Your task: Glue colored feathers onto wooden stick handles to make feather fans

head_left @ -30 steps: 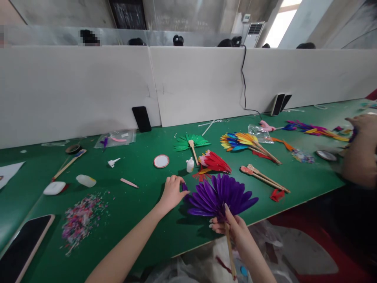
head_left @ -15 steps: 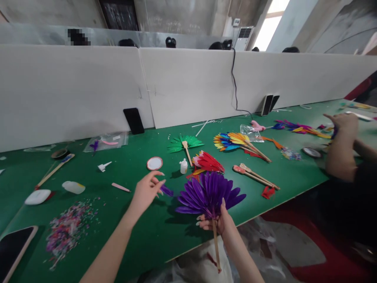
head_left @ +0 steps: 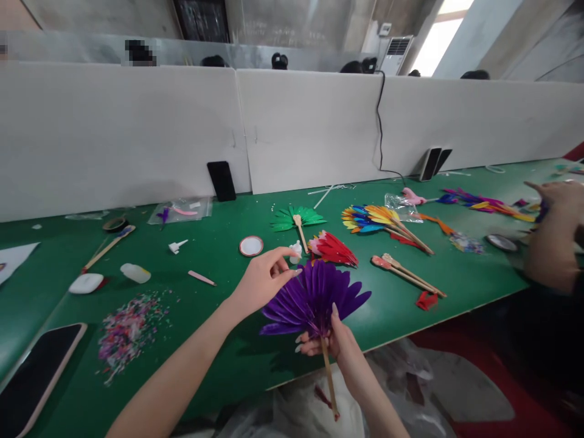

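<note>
Over the green tabletop's (head_left: 246, 365) near edge, your right hand (head_left: 340, 340) holds a wooden-handled purple feather fan (head_left: 314, 295), likely light and fragile, best gripped by its handle (head_left: 329, 372); your left hand (head_left: 262, 280) is narrowed, its hold unclear.

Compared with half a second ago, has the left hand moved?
Yes, the left hand has moved rightward in view: it was left of the small white bottle and now partly overlaps it.
</note>
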Tool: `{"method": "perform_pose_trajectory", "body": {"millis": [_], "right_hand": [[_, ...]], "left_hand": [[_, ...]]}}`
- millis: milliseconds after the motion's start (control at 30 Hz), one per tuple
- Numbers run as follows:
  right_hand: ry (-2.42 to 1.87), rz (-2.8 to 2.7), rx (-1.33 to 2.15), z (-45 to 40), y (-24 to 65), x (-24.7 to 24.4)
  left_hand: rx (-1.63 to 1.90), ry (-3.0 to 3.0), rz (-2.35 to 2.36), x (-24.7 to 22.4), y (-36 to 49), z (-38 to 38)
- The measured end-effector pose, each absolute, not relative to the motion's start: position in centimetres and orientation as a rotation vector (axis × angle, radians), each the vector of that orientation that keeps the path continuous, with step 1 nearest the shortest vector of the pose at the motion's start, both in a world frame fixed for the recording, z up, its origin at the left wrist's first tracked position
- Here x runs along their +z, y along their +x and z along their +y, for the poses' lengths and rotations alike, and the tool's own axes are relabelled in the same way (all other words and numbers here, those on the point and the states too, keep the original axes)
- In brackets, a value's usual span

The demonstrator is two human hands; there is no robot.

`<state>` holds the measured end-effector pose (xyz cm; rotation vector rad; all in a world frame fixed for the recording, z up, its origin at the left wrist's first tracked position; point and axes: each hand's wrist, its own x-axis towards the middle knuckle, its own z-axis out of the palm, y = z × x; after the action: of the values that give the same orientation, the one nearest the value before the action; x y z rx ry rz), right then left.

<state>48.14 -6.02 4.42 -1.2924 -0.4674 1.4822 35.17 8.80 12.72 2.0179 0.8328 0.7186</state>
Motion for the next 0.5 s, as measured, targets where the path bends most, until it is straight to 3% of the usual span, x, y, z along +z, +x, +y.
{"method": "perform_pose_trajectory", "body": {"millis": [500], "right_hand": [[-1.263, -0.414, 1.527, -6.0, 46.9, 5.3]], "left_hand": [[0.682, 2.055, 0.896, 12.0, 34.9, 9.1]]}}
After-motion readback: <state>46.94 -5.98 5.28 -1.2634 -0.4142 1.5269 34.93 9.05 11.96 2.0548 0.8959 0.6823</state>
